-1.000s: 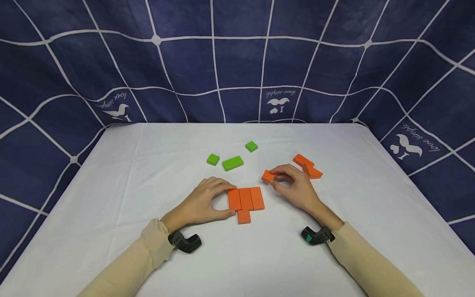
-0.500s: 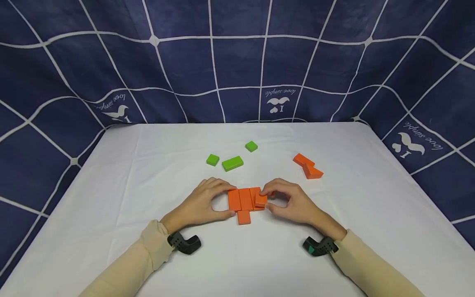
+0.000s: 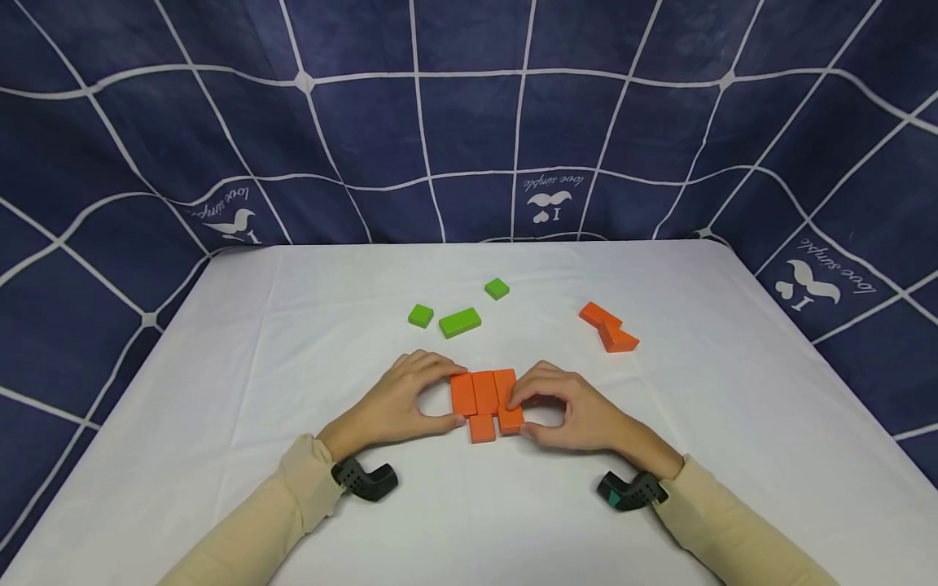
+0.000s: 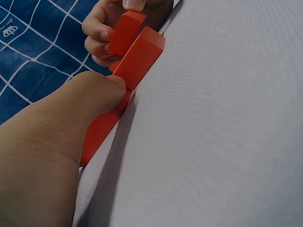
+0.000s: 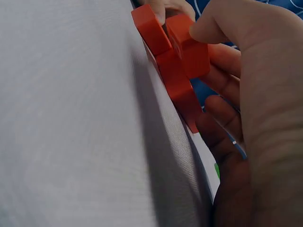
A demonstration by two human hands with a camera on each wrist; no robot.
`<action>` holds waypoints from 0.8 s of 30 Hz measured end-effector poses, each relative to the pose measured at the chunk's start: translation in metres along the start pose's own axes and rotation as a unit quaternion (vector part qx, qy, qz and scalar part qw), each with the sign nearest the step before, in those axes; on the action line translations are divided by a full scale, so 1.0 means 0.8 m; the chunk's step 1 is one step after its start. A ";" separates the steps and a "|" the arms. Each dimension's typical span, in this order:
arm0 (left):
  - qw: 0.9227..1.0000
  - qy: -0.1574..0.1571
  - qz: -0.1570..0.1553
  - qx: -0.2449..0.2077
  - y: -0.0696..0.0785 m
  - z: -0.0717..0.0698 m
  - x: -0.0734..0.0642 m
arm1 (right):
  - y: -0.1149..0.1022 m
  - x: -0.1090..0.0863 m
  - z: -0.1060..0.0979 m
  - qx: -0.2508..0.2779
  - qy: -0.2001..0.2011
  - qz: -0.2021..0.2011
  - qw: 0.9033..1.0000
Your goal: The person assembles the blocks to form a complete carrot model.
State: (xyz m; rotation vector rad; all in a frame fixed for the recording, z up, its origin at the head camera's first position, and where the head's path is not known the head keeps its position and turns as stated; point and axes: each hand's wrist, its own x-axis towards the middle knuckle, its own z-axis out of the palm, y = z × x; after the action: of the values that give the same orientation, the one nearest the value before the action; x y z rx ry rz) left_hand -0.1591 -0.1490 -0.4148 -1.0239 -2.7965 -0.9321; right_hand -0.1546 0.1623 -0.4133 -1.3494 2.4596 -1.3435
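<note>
Three orange rectangular blocks (image 3: 485, 393) lie side by side in a row on the table. A small orange block (image 3: 482, 429) sits against the row's near side. My left hand (image 3: 403, 400) holds the leftmost block of the row, thumb at its near end and a finger at its far end. With thumb and fingers my right hand (image 3: 575, 409) pinches another small orange block (image 3: 510, 421) at the row's near right corner. In the right wrist view this pinched block (image 5: 191, 49) is raised above the row. The left wrist view shows my left thumb (image 4: 102, 90) against orange blocks.
Beyond the hands lie a green rectangular block (image 3: 460, 323) and two small green blocks, one left (image 3: 421, 316) and one farther back (image 3: 497, 289). Farther right, an orange rectangular block (image 3: 599, 315) touches an orange angled block (image 3: 617, 338). A dark grid-patterned cloth (image 3: 469, 122) hangs behind the white table.
My right hand has carried the small orange block left and nearer, past the row's right end to its near side. The left hand has stayed in place.
</note>
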 end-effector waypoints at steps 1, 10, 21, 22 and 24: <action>1.000 0.001 0.001 0.001 0.000 0.000 0.000 | 0.000 0.000 0.000 0.001 -0.002 -0.002 1.000; 1.000 0.006 0.007 0.005 -0.002 0.001 0.000 | 0.000 0.000 0.003 -0.024 -0.016 -0.012 1.000; 1.000 0.007 0.006 0.006 -0.001 0.001 0.000 | -0.001 0.002 0.005 -0.032 -0.015 -0.024 0.999; 1.000 0.007 0.007 0.006 -0.001 0.001 0.000 | -0.001 0.002 0.005 -0.032 -0.015 -0.024 0.999; 1.000 0.007 0.007 0.005 -0.001 0.001 0.000 | -0.001 0.002 0.005 -0.031 -0.017 -0.021 0.999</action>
State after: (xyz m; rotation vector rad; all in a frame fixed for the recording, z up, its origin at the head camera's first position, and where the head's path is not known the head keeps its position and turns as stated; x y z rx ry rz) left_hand -0.1595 -0.1493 -0.4161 -1.0294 -2.7769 -0.9178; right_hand -0.1536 0.1581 -0.4151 -1.4333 2.4848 -1.2509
